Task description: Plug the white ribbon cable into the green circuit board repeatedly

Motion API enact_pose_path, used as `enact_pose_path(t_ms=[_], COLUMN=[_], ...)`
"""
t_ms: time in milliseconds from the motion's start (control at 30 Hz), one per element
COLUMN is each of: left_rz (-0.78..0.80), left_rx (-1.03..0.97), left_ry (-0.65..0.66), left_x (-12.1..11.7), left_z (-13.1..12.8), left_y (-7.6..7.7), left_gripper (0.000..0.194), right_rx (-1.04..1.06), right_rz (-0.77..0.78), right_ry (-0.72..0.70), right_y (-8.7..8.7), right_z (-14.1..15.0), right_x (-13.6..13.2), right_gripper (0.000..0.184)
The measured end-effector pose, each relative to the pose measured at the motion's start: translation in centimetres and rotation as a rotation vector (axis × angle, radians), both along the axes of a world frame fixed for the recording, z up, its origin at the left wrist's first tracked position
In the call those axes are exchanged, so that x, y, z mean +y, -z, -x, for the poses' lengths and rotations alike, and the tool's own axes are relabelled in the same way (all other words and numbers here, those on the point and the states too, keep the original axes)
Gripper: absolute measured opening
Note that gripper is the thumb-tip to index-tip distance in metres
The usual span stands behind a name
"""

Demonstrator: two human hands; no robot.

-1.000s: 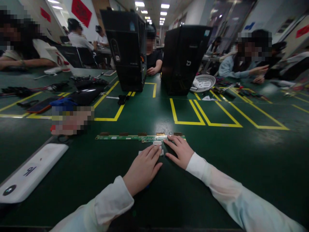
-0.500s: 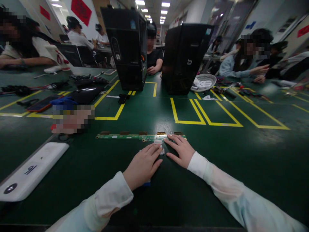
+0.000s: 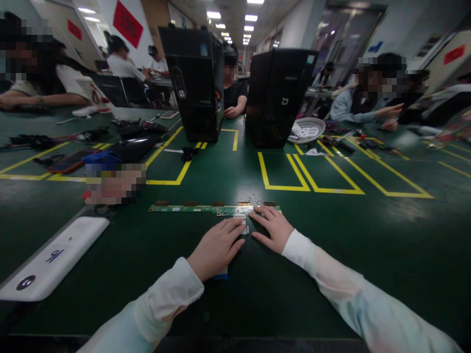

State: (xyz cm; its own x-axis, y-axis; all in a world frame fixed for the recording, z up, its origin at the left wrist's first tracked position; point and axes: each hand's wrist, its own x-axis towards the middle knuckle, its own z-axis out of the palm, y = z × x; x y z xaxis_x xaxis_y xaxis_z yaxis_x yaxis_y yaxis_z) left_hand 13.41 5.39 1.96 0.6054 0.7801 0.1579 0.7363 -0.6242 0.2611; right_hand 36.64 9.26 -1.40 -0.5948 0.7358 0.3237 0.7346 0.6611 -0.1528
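Note:
A long, narrow green circuit board (image 3: pixel 191 209) lies crosswise on the dark green table, with brown-gold tabs along its far edge. My left hand (image 3: pixel 217 247) lies over a white flat ribbon cable (image 3: pixel 244 228), fingers stretched out and thumb apart, fingertips just short of the board's near edge. The cable's blue end shows below my palm; its middle is hidden. At the board's right part, my right hand (image 3: pixel 274 229) has its fingers spread, the tips touching the board and covering some of it. My right thumb points toward the cable, apart from it.
Two black computer towers (image 3: pixel 191 88) (image 3: pixel 277 98) stand at the back. A white device (image 3: pixel 55 257) lies at left, near a blurred-out patch and dark cables. Yellow tape (image 3: pixel 287 188) marks the table. A white basket (image 3: pixel 307 129) sits back right. Several people sit around.
The whole view has shifted slightly, with the background sitting lower now. Both hands keep nearly the same pose at the board and cable.

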Motion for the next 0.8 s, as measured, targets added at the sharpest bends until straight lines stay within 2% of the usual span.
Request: enact_pose_path(t_ms=[133, 267, 367, 433, 500, 600, 700, 800], left_rz=[0.063, 0.137, 0.179, 0.194, 0.152, 0.068, -0.018, -0.072], left_rx=[-0.029, -0.097, -0.159, -0.159, -0.154, -0.154, -0.153, -0.148], left_ry=[0.024, -0.019, -0.086, -0.142, -0.21, -0.339, -0.45, -0.513], left_x=[0.2, -0.3, -1.9, -3.5, -5.0, -6.7, -7.5, -7.5], left_z=[0.5, 1.7, 3.0, 4.2, 5.8, 8.8, 11.5, 12.7], left_y=[-0.3, -1.8, -2.8, -2.8, -2.0, 0.3, 2.4, 3.6], left_gripper=[0.046, 0.049, 0.049, 0.048, 0.048, 0.051, 0.049, 0.05], right_rx=[-0.013, -0.039, -0.055, -0.056, -0.053, -0.056, -0.059, -0.058], right_rz=[0.001, -0.005, -0.005, 0.0, 0.003, 0.003, 0.002, 0.0], right_ry=[-0.002, 0.011, 0.016, 0.019, 0.018, 0.024, 0.023, 0.019], right_y=[0.1, 0.2, 0.2, 0.2, 0.2, 0.2, 0.1, 0.0], right_z=[0.0, 0.0, 0.0, 0.0, 0.0, 0.0, 0.1, 0.1], right_x=[0.1, 0.2, 0.2, 0.2, 0.2, 0.1, 0.1, 0.1], right_gripper=[0.057, 0.056, 0.055, 0.055, 0.055, 0.055, 0.055, 0.054])
